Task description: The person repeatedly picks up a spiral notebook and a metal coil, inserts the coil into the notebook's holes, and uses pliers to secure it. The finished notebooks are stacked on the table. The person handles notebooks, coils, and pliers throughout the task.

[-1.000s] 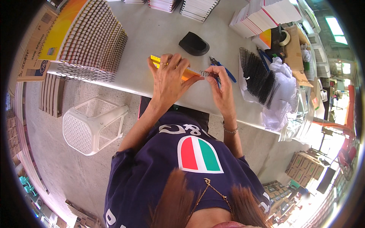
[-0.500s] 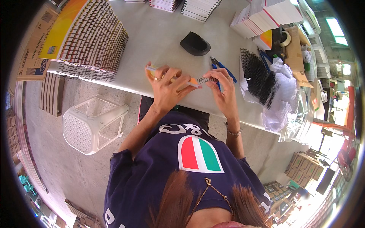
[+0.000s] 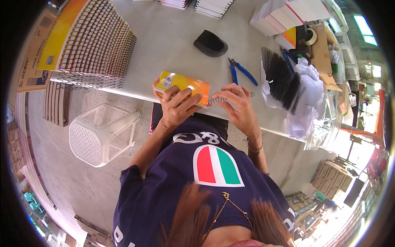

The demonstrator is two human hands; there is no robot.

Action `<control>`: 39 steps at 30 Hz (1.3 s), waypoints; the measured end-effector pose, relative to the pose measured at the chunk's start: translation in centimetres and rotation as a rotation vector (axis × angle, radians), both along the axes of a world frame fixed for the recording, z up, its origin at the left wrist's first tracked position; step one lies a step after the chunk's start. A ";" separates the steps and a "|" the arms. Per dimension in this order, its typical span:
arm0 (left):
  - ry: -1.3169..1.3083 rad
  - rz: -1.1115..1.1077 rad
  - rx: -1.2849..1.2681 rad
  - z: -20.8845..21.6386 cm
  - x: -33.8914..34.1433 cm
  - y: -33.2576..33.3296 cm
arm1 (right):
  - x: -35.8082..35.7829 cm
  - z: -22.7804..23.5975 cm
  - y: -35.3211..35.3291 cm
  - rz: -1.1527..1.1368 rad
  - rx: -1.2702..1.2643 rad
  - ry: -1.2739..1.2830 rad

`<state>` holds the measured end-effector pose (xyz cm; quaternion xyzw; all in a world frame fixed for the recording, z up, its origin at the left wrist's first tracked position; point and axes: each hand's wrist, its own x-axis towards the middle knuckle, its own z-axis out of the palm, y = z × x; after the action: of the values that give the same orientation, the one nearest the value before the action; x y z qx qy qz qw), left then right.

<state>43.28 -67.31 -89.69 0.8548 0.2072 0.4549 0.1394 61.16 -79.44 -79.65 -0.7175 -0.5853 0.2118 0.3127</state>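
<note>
Over the table's near edge, my left hand grips a small notebook with a yellow-orange cover, fingers on top. A row of small holes runs along the notebook's near edge. My right hand is closed on a dark spiral binding coil, whose left end meets the notebook's near right corner; whether it has entered a hole I cannot tell. The coil's other end sticks out past the right fingers. Just beyond that hand lie blue-handled cutting pliers, their jaws pointing away from me.
A black curved holder lies mid-table. Tall stacks of spiral-bound notebooks stand at left, and unbound page stacks at far right. Dark coils lie beside crumpled plastic at right. A white stool stands on the floor at left.
The notebook has tipped so its cover now faces up. My right hand has shifted slightly nearer, and the coil's end has come to the notebook's corner. The pliers are now uncovered.
</note>
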 end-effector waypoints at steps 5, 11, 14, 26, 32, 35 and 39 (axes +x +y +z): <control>0.014 -0.009 -0.010 0.7 0.0 0.2 | -0.1 -0.1 -0.3 0.015 -0.002 -0.005; 0.004 0.003 0.003 1.0 0.3 0.7 | -0.1 -0.3 -0.6 -0.023 0.054 -0.035; 0.011 0.008 -0.012 1.4 0.4 0.9 | -0.4 -0.2 -0.4 -0.049 0.087 -0.039; 0.251 0.058 -0.106 6.6 2.5 2.5 | -0.8 0.4 0.8 -0.106 0.096 -0.074; 0.337 0.050 -0.178 8.4 3.5 3.3 | -0.2 0.7 3.5 -0.166 0.208 -0.248; 0.361 0.061 -0.224 8.3 3.4 3.4 | -0.1 1.2 4.5 -0.190 0.192 -0.265; 0.043 0.139 -0.342 8.1 3.1 3.4 | 0.1 1.5 5.2 -0.169 0.161 -0.251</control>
<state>46.43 -63.95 -81.55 0.8116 0.3432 0.4033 0.2465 61.29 -74.26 -78.19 -0.7576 -0.5726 0.0460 0.3100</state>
